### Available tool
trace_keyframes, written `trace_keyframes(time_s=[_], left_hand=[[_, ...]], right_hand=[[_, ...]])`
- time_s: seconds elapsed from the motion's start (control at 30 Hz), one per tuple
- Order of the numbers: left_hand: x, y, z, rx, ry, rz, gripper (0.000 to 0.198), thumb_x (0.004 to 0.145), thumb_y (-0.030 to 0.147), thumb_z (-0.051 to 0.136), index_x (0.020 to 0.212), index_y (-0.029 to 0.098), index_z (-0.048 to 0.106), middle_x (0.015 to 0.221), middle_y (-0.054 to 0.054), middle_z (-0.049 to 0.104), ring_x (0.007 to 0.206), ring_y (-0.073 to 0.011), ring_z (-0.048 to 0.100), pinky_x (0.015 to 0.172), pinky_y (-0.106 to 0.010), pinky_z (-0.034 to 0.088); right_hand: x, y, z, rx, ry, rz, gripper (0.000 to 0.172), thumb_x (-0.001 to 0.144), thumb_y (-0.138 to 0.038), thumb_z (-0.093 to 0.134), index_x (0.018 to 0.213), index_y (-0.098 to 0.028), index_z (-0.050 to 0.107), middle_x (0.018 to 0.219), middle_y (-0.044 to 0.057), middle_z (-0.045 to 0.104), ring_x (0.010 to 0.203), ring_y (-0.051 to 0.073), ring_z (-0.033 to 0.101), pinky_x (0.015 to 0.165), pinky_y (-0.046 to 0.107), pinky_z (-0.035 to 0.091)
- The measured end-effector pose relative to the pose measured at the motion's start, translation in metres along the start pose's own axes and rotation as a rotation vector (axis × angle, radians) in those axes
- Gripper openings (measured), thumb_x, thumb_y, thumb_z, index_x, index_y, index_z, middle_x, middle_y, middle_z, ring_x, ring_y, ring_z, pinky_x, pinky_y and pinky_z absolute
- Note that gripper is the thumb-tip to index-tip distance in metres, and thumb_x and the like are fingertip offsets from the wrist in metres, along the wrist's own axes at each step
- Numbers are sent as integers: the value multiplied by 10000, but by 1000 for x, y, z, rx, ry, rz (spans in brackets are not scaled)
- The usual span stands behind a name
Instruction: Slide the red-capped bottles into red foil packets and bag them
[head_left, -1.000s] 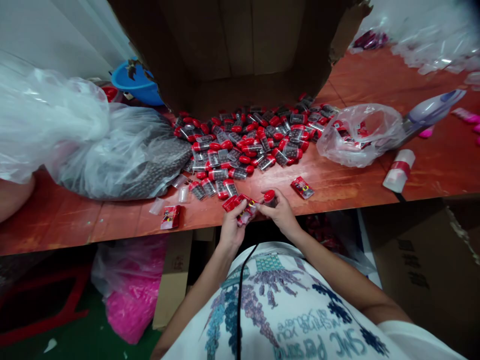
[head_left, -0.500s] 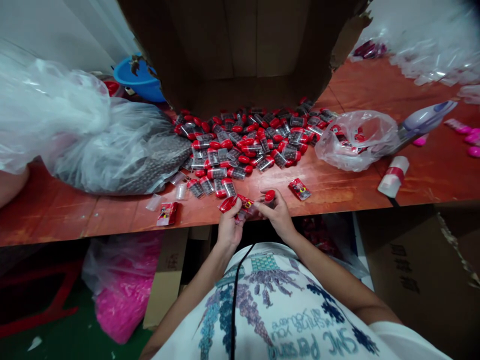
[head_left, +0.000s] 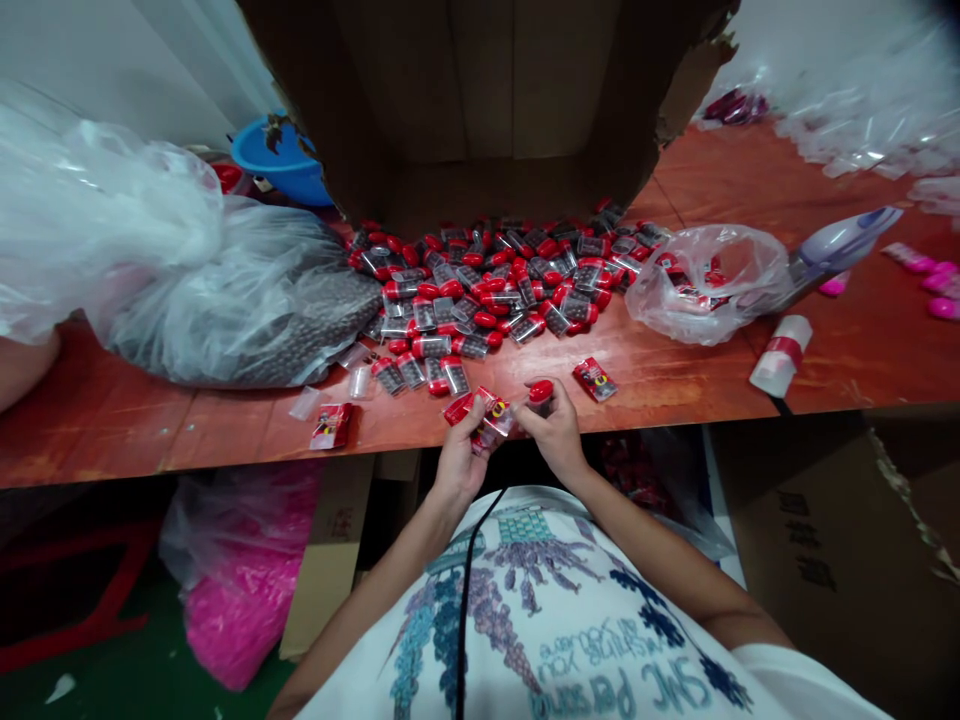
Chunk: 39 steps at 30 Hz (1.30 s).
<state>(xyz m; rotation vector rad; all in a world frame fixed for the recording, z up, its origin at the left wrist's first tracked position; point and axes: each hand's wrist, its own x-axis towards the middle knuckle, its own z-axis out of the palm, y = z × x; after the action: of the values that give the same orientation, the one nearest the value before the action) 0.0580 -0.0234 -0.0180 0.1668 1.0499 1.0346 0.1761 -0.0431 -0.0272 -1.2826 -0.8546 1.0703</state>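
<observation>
My left hand [head_left: 459, 458] is closed on a red printed wrapper [head_left: 495, 410] with clear plastic showing at its edges. Close beside it, my right hand [head_left: 559, 440] grips a small red-capped bottle [head_left: 540, 391]; its body is mostly hidden by my fingers. Both hands are over the table's front edge, nearly touching. Behind them spreads a heap of clear bottles with red caps [head_left: 487, 285], filled with dark beads. One red printed packet [head_left: 595, 379] lies to the right of my hands, another red packet [head_left: 331, 427] to the left.
A large open cardboard box [head_left: 480, 185] stands behind the heap. On the left sits a plastic sack of dark beads [head_left: 300, 330], near a blue basin [head_left: 281, 165]. To the right are a clear bag with red packets [head_left: 701, 285], a lilac-handled scoop [head_left: 844, 245] and a white roll [head_left: 781, 355].
The wrapper in my left hand has turned, showing more of its printed face and clear edge. My right hand still grips the red-capped bottle. The whole view has shifted slightly.
</observation>
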Motion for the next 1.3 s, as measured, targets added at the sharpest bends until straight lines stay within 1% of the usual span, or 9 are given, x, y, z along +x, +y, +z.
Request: trace_keyframes(time_s=[0.1, 0.23, 0.33, 0.47, 0.57, 0.73, 1.1, 1.2, 1.3], left_hand=[[-1, 1, 1, 39, -4, -55, 147, 688, 133, 732, 818, 120, 665, 761, -47, 709, 632, -147, 663, 589, -252, 554], [4, 11, 3, -43, 62, -113, 56, 743, 122, 674, 793, 128, 649, 742, -50, 702, 598, -145, 652, 546, -265, 554], [7, 17, 4, -103, 113, -143, 48, 754, 114, 662, 785, 143, 638, 732, -37, 699, 592, -147, 649, 540, -276, 555], [9, 19, 5, -140, 98, -180, 29, 772, 129, 651, 790, 150, 639, 733, -37, 699, 608, -155, 653, 545, -282, 554], [10, 18, 5, -142, 71, -192, 12, 787, 138, 639, 795, 147, 638, 742, -41, 700, 616, -158, 656, 541, -284, 551], [11, 18, 4, -154, 71, -198, 40, 792, 177, 647, 809, 144, 634, 743, -34, 696, 609, -155, 654, 541, -289, 549], [11, 16, 4, -156, 57, -222, 111, 780, 238, 674, 809, 145, 620, 725, -31, 695, 607, -165, 654, 534, -291, 548], [11, 15, 4, -144, 30, -207, 109, 775, 225, 680, 817, 144, 622, 744, -32, 699, 625, -165, 660, 546, -289, 553], [10, 14, 4, -134, 37, -172, 88, 782, 207, 669, 816, 139, 624, 750, -34, 702, 632, -159, 661, 555, -281, 554]], right_hand=[[5, -1, -5, 3, -26, 16, 353, 744, -325, 651, 1040, -235, 480, 751, -34, 576, 644, 131, 557, 632, 262, 493], [7, 1, -19, -54, -176, 90, 566, 798, -426, 603, 1296, -241, 407, 820, 1, 582, 650, 138, 559, 570, 259, 499], [2, 1, -26, -146, -272, 72, 553, 883, -428, 477, 1393, -258, 346, 914, 37, 589, 686, 141, 567, 619, 281, 517], [-5, 0, -26, -263, -272, -49, 503, 871, -377, 515, 1357, -287, 428, 1180, 72, 552, 858, 175, 585, 705, 298, 518], [-6, -1, -24, -267, -228, -81, 452, 864, -353, 537, 1303, -266, 476, 1108, 56, 604, 889, 180, 592, 773, 307, 503], [-7, -3, -23, -218, -161, -89, 383, 837, -356, 582, 1200, -249, 516, 1009, 35, 639, 846, 168, 607, 769, 295, 497], [-7, -3, -19, -167, -194, -114, 343, 851, -326, 572, 1180, -241, 523, 1021, 31, 625, 878, 158, 597, 797, 282, 485], [-5, -2, -19, -220, -211, -158, 343, 852, -301, 576, 1189, -249, 546, 1046, 33, 601, 901, 159, 581, 817, 288, 478], [-3, -3, -21, -324, -263, -202, 351, 865, -292, 562, 1215, -267, 576, 982, 31, 554, 886, 158, 558, 811, 289, 472]])
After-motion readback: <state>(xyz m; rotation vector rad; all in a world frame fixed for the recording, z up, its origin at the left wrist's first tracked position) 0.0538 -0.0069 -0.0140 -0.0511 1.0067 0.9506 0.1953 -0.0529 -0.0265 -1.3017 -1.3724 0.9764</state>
